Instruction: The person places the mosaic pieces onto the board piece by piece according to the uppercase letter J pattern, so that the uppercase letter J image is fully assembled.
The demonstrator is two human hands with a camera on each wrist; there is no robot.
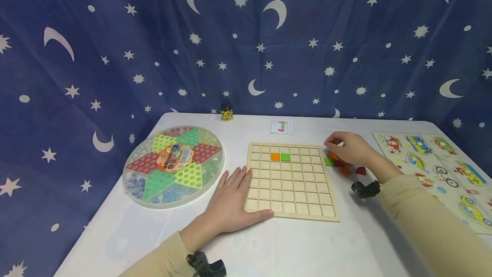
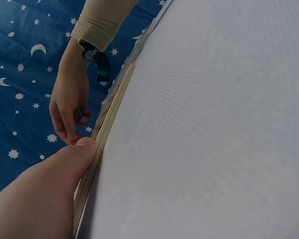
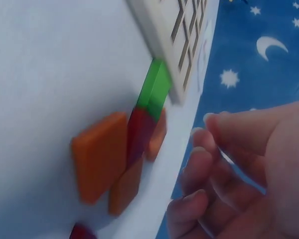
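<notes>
A wooden grid board (image 1: 294, 185) lies on the white table, with an orange square tile (image 1: 275, 157) and a green square tile (image 1: 285, 157) side by side in its second row. My left hand (image 1: 232, 206) rests on the board's left front corner, fingers spread, thumb (image 2: 87, 149) along the front edge. My right hand (image 1: 353, 148) hovers just above loose tiles beside the board's right edge. Its thumb and fingers bend loosely, and no tile shows between them. Among these tiles are a green one (image 3: 154, 87), a red one (image 3: 141, 130) and orange ones (image 3: 100, 157).
A small card with a coloured pattern (image 1: 282, 127) lies behind the board. To the left sits a round Chinese checkers set (image 1: 174, 178); a picture puzzle board (image 1: 442, 191) lies at the right. A yellow figurine (image 1: 226, 113) stands at the back edge, before a starry curtain (image 1: 307, 20).
</notes>
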